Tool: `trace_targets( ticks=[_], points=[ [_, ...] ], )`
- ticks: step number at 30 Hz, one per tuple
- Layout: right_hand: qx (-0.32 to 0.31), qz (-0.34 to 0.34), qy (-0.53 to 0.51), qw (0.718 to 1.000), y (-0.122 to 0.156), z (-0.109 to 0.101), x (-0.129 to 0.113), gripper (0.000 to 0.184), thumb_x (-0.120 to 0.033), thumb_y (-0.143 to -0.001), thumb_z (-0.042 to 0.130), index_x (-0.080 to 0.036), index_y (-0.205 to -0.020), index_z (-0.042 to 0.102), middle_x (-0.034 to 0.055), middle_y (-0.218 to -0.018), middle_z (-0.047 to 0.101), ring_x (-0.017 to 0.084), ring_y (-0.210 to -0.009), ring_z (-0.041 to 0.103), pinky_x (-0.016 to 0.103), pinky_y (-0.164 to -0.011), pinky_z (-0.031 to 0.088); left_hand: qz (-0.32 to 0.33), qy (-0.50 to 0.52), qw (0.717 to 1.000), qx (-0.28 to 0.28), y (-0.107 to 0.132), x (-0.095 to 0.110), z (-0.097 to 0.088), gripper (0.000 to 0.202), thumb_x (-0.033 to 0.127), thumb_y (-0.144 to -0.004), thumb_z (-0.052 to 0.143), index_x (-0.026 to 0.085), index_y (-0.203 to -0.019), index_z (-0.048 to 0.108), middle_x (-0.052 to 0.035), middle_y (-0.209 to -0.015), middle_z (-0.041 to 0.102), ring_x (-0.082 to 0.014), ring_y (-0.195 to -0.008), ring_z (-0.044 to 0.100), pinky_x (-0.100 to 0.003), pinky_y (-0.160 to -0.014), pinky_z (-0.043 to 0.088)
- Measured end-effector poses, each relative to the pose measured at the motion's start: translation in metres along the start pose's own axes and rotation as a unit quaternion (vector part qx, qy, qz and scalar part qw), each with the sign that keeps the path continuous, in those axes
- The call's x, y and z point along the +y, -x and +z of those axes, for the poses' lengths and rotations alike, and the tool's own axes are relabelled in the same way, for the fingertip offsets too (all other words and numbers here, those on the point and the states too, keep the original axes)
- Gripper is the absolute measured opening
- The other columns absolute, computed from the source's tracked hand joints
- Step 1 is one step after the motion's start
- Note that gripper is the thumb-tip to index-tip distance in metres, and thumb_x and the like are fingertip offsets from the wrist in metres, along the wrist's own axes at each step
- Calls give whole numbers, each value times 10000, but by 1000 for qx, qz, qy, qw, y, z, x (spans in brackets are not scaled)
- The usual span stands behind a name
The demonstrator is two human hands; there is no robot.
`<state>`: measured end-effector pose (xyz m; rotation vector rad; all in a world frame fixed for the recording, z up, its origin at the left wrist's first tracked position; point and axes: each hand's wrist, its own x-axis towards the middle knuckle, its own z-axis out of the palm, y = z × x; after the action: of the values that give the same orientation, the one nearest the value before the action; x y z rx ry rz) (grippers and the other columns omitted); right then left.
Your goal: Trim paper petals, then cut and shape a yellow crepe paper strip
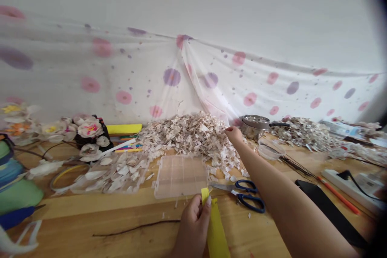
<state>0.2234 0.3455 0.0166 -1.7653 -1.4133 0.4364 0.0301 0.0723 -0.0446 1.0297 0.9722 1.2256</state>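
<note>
We find the yellow strip (218, 231) low in the view, right of centre, above the wooden table (145, 246). It is bright, matte and narrow, its upper end creased into a short separate flap and its lower end running out of view. The left hand (194, 223) grips it between thumb and fingers. A thin dark stick (136, 228) meets that hand; we cannot tell whether it is held. Blue-handled scissors (248, 195) lie just right of the strip, a clear divided box (182, 176) beyond. The right hand (234, 134) reaches the right edge of the pale flake pile (193, 133), fingertips drawn together; we cannot tell whether they grasp anything.
</note>
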Motion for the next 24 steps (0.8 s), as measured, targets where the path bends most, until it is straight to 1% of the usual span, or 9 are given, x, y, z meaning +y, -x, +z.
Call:
trace_targets(
  ticks=[5, 7, 9, 12, 14, 16, 18, 22, 24],
  points=[
    [40, -46, -71, 996, 5, -11, -23, 240, -313, -867, 554, -123, -1008, 599, 56, -950, 644, 164, -821, 615, 321, -731, 500, 16, -54, 998, 14, 0, -2, -1, 385, 549, -799, 504, 168, -746, 510, 27, -647, 447, -140, -636, 438, -228, -573, 360],
    [27, -82, -102, 991, 18, -13, -39, 268, -330, -841, 544, -134, -1001, 633, 44, -866, 681, 153, -753, 620, 259, -670, 478, 19, -65, 998, 16, 0, -3, -1, 378, 545, -806, 492, 173, -743, 496, 38, -633, 417, -130, -607, 408, -226, -554, 339],
    [-32, -116, -120, 985, 39, -8, -52, 254, -330, -783, 591, -152, -943, 676, 30, -785, 696, 137, -669, 607, 234, -609, 455, 20, -76, 997, 13, -1, -4, -1, 368, 537, -817, 478, 178, -733, 480, 47, -620, 396, -121, -581, 374, -225, -534, 316],
    [-199, -153, -112, 962, 80, 6, -62, 199, -277, -603, 750, -178, -774, 723, 1, -658, 687, 126, -556, 581, 217, -524, 428, 31, -100, 994, 14, -1, -5, -1, 350, 512, -836, 460, 187, -706, 449, 52, -608, 378, -118, -569, 352, -230, -524, 291],
    [-281, -163, -101, 940, 104, 16, -60, 210, -269, -541, 788, -186, -725, 730, -7, -602, 672, 127, -520, 568, 214, -484, 411, 40, -112, 993, 14, 0, -5, -2, 336, 496, -850, 444, 191, -709, 440, 54, -607, 374, -118, -567, 350, -233, -525, 283],
    [-317, -167, -100, 928, 120, 22, -56, 183, -277, -582, 764, -193, -740, 728, -11, -603, 668, 123, -536, 570, 207, -488, 407, 44, -118, 992, 14, 0, -5, -2, 326, 484, -860, 432, 193, -714, 436, 57, -602, 367, -117, -560, 344, -235, -520, 273],
    [-329, -164, -100, 925, 130, 22, -51, 145, -273, -646, 713, -182, -759, 719, -4, -622, 666, 121, -551, 572, 206, -499, 407, 46, -124, 991, 17, 0, -5, -2, 323, 478, -862, 431, 195, -705, 433, 61, -592, 356, -116, -551, 338, -236, -513, 264],
    [-356, -167, -103, 914, 151, 10, -49, 107, -251, -703, 652, -168, -756, 695, 8, -652, 663, 121, -572, 572, 217, -537, 418, 49, -124, 991, 23, -1, -5, -1, 325, 480, -857, 437, 195, -701, 443, 60, -589, 370, -117, -546, 347, -233, -511, 266],
    [-376, -172, -112, 904, 168, 2, -50, 138, -288, -745, 615, -172, -773, 684, 18, -702, 670, 121, -589, 571, 226, -554, 423, 48, -110, 992, 28, -1, -4, -1, 317, 478, -855, 440, 193, -717, 456, 56, -597, 391, -120, -550, 363, -230, -513, 279]
  ],
)
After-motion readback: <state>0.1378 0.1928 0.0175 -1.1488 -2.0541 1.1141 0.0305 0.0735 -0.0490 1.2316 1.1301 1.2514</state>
